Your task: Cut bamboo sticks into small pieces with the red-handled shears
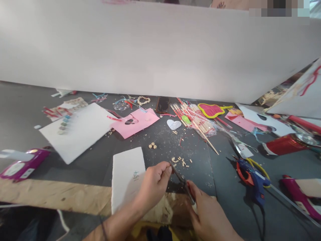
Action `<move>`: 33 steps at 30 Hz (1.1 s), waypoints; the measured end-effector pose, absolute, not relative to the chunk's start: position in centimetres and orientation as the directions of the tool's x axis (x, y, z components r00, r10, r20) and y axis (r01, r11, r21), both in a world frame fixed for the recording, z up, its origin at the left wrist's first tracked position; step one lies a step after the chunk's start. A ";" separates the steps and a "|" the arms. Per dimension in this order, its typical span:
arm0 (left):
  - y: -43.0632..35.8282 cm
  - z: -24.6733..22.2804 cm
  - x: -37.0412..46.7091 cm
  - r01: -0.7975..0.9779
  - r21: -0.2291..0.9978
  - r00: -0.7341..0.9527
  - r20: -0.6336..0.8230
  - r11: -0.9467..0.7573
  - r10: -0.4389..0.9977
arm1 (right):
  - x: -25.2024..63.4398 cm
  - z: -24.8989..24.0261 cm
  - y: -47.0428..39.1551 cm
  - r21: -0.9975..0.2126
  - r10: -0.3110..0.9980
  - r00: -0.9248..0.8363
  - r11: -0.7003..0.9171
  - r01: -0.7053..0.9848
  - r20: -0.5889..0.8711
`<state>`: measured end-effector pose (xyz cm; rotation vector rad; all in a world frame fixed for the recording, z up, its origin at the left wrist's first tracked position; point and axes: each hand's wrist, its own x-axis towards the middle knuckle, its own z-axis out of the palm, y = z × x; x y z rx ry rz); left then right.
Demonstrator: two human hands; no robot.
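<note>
My right hand (204, 209) is wrapped round a pair of scissors (181, 178) with dark blades, pointing up and left. The blade tips meet the fingertips of my left hand (156, 179), which is closed in a pinch. What it pinches is hidden or too small to make out. Just beyond the blades lie several short cut wooden stick pieces (183, 163). A small cluster of joined wooden bits (152, 145) sits farther left. Under my left forearm is a white board (126, 167) with a handwritten mark.
A blue glue gun (257, 182) and pliers with red handles (243, 174) lie right. Chopsticks (198, 120), a phone (162, 104), pink paper (139, 122) and a white heart (174, 124) lie behind. Purple tools flank both sides. A white panel (150, 50) stands across the back.
</note>
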<state>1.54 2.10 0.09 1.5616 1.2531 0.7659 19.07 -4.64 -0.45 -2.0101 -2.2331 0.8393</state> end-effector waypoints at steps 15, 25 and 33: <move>2.2 -0.7 2.1 0.271 0.962 0.272 -0.100 0.023 0.957 | 18.6 1.0 -4.7 -0.696 0.898 -0.191 -0.158 0.701 -0.396; 2.3 0.6 1.6 0.372 0.928 0.288 -0.120 0.004 0.950 | 19.8 0.0 -4.6 -0.429 0.953 -0.114 -0.018 0.903 -0.282; 2.5 0.5 1.1 0.199 0.975 0.367 -0.168 0.099 0.915 | 19.7 -0.1 -4.5 -0.254 0.960 -0.136 0.071 0.964 -0.244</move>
